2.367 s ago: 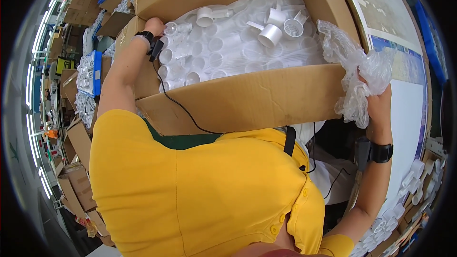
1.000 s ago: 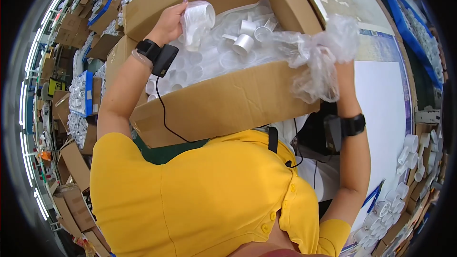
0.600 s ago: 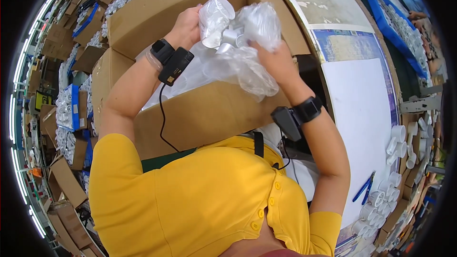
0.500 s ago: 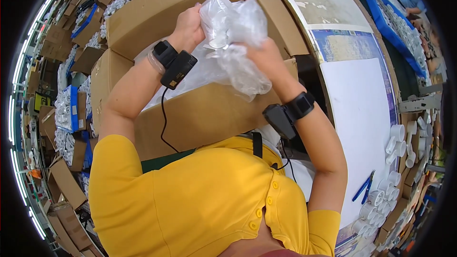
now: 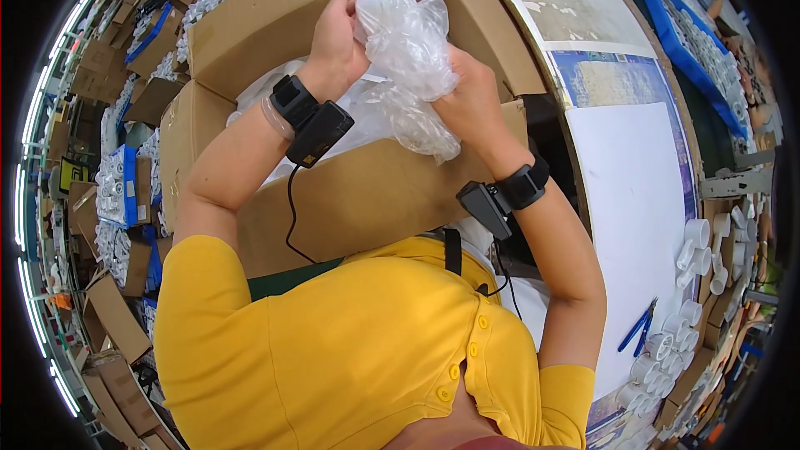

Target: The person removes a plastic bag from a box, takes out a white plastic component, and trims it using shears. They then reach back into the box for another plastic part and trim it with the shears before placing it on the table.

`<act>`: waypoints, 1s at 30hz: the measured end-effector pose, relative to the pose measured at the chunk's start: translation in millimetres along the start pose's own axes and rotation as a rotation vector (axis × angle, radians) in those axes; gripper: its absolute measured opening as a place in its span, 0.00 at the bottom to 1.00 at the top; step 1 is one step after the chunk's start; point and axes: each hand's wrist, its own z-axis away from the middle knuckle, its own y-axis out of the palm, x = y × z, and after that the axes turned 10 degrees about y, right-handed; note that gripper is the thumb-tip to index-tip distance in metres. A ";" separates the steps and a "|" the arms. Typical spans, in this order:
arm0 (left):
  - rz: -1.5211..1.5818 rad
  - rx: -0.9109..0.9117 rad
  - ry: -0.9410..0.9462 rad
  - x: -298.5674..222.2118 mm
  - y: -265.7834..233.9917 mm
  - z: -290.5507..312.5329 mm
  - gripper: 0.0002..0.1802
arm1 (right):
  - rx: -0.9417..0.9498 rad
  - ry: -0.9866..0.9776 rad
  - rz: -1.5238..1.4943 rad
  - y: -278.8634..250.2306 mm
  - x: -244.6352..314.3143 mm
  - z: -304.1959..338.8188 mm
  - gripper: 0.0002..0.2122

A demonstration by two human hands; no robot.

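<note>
A crumpled clear plastic bag (image 5: 407, 54) is held up over an open cardboard box (image 5: 333, 210). Something white shows through the film at its upper end, but its shape is unclear. My right hand (image 5: 468, 98) is closed round the gathered right side of the bag, and loose film hangs below the fist. On the other side my left hand (image 5: 335, 46) grips the bag's left edge, thumb pointing up; its fingertips are partly hidden behind the film. More clear plastic sheeting (image 5: 367, 112) lies inside the box under my hands.
A work table to the right carries a white sheet (image 5: 629, 192), blue-handled nippers (image 5: 638, 327) and several white plastic pipe fittings (image 5: 667, 350). Beyond it stands a blue tray (image 5: 692, 54) of white parts, with another person nearby. Cartons (image 5: 117, 317) and blue crates crowd the left.
The bag has turned and bunched up between my hands, its hanging end shifting slightly up and left. My left thumb now points upward, and my left hand has loosened from a tighter fist.
</note>
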 end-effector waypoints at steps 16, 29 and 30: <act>-0.003 0.051 0.014 -4.6 -11.6 -7.1 0.20 | 0.060 0.592 -0.566 -28.4 -21.4 17.1 0.15; -0.078 0.052 0.075 -13.4 -29.9 -2.0 0.15 | -0.042 -0.128 0.240 -29.9 -40.9 4.9 0.08; -0.068 0.048 0.072 -12.7 -33.6 -1.5 0.15 | -0.035 -0.062 0.150 -33.4 -41.6 9.2 0.07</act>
